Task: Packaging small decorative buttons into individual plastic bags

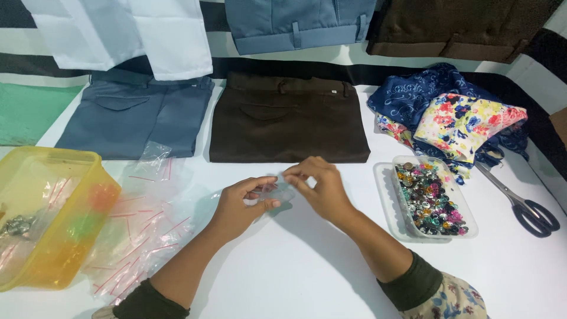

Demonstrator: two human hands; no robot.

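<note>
Mostly hidden, a clear bag point(277, 192) sits pinched between left hand point(241, 204) and right hand point(316, 186) fingers.

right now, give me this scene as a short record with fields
left hand: pinches small clear bag
right hand: pinches same bag's top edge
left of hands: pile of clear bags, yellow tub
right of hands: tray of coloured beads, scissors
behind: brown trousers, blue trousers, floral cloth
surface: white table
</note>
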